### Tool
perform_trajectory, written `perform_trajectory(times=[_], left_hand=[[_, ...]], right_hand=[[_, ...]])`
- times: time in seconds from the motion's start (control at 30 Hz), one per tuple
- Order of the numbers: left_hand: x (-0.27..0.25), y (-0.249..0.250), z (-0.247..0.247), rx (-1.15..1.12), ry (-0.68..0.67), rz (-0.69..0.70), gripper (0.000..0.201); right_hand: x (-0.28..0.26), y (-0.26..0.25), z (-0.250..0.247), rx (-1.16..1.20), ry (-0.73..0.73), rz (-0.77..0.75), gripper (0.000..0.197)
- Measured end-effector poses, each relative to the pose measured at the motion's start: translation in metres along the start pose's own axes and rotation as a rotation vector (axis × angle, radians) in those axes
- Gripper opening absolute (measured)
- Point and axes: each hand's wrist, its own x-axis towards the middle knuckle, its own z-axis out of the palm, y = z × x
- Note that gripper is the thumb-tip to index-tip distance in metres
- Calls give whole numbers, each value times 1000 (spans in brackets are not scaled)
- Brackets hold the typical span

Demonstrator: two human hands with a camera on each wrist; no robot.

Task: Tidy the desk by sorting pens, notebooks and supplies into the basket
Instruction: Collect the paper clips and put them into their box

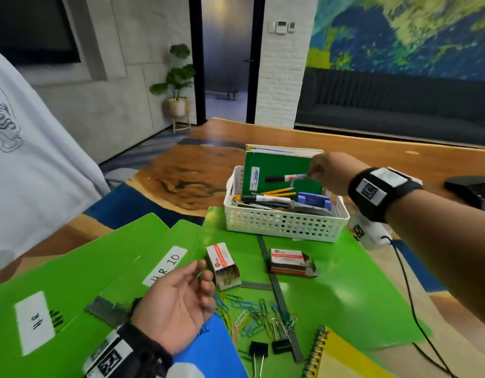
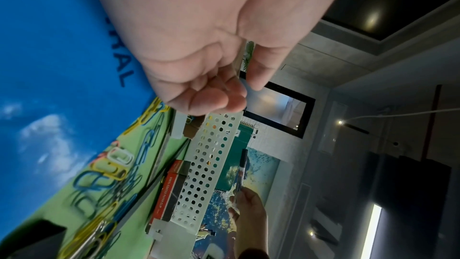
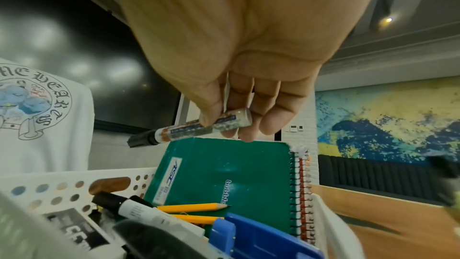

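Now the right hand (image 1: 327, 173) pinches a marker (image 1: 286, 178) by its tail, level above the basket (image 1: 286, 223): the dropping step. Next, I judge, lower and let go beside the pens beneath. The left hand (image 1: 176, 306) rests slack, holding nothing.

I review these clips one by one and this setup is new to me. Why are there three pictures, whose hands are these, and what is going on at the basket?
No machine here: a person wears three cameras, one on the head and one on each wrist (the black bands).

The head view looks down at the desk. The right hand pinches a marker by its end, above the white basket, which already holds a green notebook, another marker, pencils and a blue item. The left hand rests palm up and holds nothing, on a blue folder.

Loose paper clips, two clip boxes and binder clips lie on green folders.

The right wrist view shows fingers around the marker over the basket. The left wrist view looks past that hand towards the basket.
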Motion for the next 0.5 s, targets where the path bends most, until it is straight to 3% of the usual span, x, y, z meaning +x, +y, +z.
perform_trajectory(times=[0.13,0.2,0.27,0.33,0.37,0.43,0.5], left_hand=[[2,-1,-4,-12,-20,-9,14],[3,-1,-5,-4,-20,-9,13],[3,-2,-6,7,-24,-5,13],[4,-2,-6,29,-25,7,13],[4,-3,-6,43,-23,12,13],[5,-4,-5,76,-19,24,13],[5,-5,-5,102,-25,27,13]], right_hand=[[19,-23,11,39,11,7,14],[17,-37,13,36,33,-11,35],[-4,-54,11,28,58,-93,43],[-43,-68,6,19,63,-275,30],[-68,-73,4,15,14,-377,20],[-120,-77,6,-15,-234,-518,13],[-165,-70,16,-59,-529,-536,37]])
